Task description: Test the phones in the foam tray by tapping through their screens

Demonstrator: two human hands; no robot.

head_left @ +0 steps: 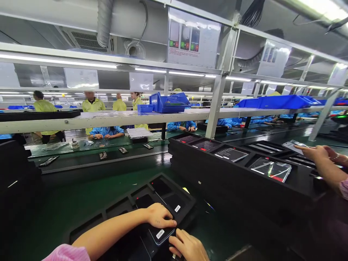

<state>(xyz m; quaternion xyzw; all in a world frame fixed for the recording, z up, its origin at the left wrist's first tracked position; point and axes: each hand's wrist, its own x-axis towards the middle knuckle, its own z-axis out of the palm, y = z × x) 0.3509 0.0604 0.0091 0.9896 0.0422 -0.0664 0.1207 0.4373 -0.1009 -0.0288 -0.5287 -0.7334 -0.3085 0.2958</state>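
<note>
My left hand [160,214] reaches across a black foam tray [119,206], with its curled fingers on a smartphone [165,237] bearing a white label. The thumb lies along the phone's edge; the other fingertips are hidden beneath the hand. Close beside the phone's lower corner is my right hand [189,246], its fingers bent together around something small at the bottom of the view, too hidden to name. In the tray slot just beyond lies another dark smartphone [174,203] with a white label.
A tall stack of black foam trays [206,170] holding several phones rises at the right. There, a co-worker's hand [319,154] holds a flat device. More black trays [16,174] stand at left. Bare phone frames [103,156] lie across the green bench, beneath a shelf with blue bins [168,103].
</note>
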